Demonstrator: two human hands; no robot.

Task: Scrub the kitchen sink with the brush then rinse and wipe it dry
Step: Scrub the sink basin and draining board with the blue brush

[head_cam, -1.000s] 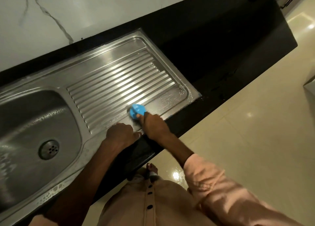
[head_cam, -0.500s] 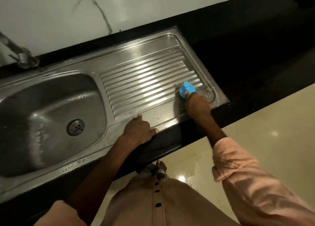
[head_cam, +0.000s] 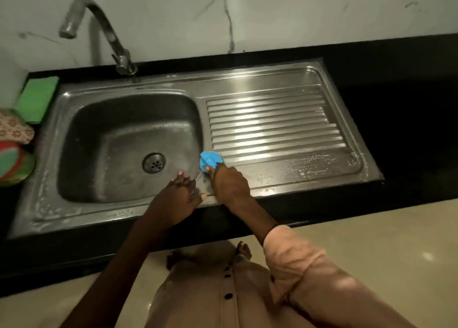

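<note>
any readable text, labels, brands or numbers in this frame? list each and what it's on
None readable.
Sink: no stamp or brand legible on the steel.
Blue brush, gripped by the right hand: no marking visible.
Tap: no marking visible.
Green pad: plain.
Patterned cloth: floral print only, no letters.

A home kitchen: stainless steel sink [head_cam: 44, 211] with ribbed drainboard [head_cam: 272, 127] set into a black stone tabletop [head_cam: 396, 104], curved tap [head_cam: 99, 25] against a marble-veined wall [head_cam: 272, 10], green sponge [head_cam: 37, 97] beside the basin, glossy tiled floor [head_cam: 384, 241].
</note>
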